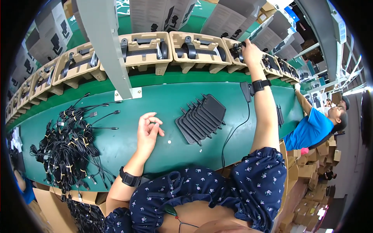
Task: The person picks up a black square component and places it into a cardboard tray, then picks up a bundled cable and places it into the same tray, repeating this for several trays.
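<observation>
My right hand [252, 53] reaches to the far side, over a tan moulded pulp tray [233, 66]. Its fingertips are closed at a small black part [243, 44] at the tray's edge; the part's exact kind is too small to tell. Above the green table, my left hand [147, 134] is loosely curled with fingers apart and holds nothing. Between the hands, a row of flat black plates [200, 119] with small side tabs leans in an overlapping stack. Left of my left hand lies a heap of bundled black cables [72, 145] with plugs showing.
More pulp trays [142, 54] with black parts line the raised far edge. A grey post [105, 46] is bolted to the table [163, 155]. A black device [245, 91] on a cord lies by my right wrist. A person in blue [311, 130] sits at right; cartons [311, 171] are stacked behind.
</observation>
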Action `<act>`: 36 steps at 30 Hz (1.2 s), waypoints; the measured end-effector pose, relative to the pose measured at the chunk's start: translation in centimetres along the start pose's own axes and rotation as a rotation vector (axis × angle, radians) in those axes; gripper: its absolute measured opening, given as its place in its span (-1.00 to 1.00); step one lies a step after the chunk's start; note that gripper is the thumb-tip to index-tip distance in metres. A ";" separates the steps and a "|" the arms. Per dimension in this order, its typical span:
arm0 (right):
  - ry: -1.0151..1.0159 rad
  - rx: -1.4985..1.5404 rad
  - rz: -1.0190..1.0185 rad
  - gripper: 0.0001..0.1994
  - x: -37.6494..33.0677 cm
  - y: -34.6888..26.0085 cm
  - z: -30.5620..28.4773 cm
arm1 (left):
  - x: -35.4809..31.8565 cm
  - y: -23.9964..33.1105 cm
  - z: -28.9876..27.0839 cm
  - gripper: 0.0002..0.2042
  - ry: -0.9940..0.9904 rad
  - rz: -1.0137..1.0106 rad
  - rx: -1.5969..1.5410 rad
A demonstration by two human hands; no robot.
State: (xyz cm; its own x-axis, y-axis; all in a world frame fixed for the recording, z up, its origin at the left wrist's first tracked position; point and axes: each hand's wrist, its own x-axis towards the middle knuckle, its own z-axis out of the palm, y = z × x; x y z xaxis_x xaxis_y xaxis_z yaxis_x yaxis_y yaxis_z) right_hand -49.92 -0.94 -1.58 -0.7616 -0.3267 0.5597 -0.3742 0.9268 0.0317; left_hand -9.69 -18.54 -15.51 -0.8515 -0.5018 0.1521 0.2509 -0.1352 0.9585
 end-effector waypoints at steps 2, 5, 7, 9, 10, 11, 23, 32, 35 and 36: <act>0.125 -0.050 -0.225 -0.83 0.7 -0.4 1.1 | 0.1 0.3 0.0 -0.65 0.003 -0.010 -0.006; 0.155 -0.013 -0.237 -0.80 1.2 -1.7 4.3 | 0.2 0.4 -0.1 -0.65 -0.007 -0.024 -0.033; 0.085 0.137 -0.134 -0.74 1.7 -1.7 7.1 | 0.3 0.6 0.1 -0.65 -0.017 -0.034 -0.038; 0.054 0.135 -0.122 -0.69 2.3 -1.7 8.2 | 0.3 0.7 0.1 -0.66 -0.019 -0.041 -0.044; 0.028 0.130 -0.107 -0.64 2.4 -1.4 8.7 | 0.5 0.8 0.2 -0.67 -0.029 -0.047 -0.038; 0.019 0.122 -0.183 -0.61 2.2 -1.8 8.7 | 0.4 0.8 0.1 -0.69 -0.031 -0.054 -0.031; -0.147 0.261 -0.052 -0.69 2.9 0.5 8.0 | -0.1 0.6 -0.4 -0.75 -0.024 -0.096 -0.028; -0.323 -0.004 -0.199 -0.83 7.4 1.0 9.3 | 0.3 0.5 -0.4 -0.78 -0.050 -0.102 -0.044; -0.202 0.071 0.113 -0.71 5.0 -0.7 8.5 | 0.6 0.6 -0.3 -0.79 -0.037 -0.117 -0.006; -0.210 0.070 0.115 -0.71 4.3 -0.2 8.7 | 0.6 0.6 -0.2 -0.79 -0.045 -0.105 0.014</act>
State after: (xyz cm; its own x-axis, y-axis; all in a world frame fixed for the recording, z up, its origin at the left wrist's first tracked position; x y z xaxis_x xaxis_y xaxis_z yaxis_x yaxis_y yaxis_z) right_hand -57.72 -4.14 -6.41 -0.8918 -0.2578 0.3719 -0.3088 0.9474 -0.0839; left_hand -9.98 -19.08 -14.94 -0.8925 -0.4470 0.0609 0.1528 -0.1725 0.9731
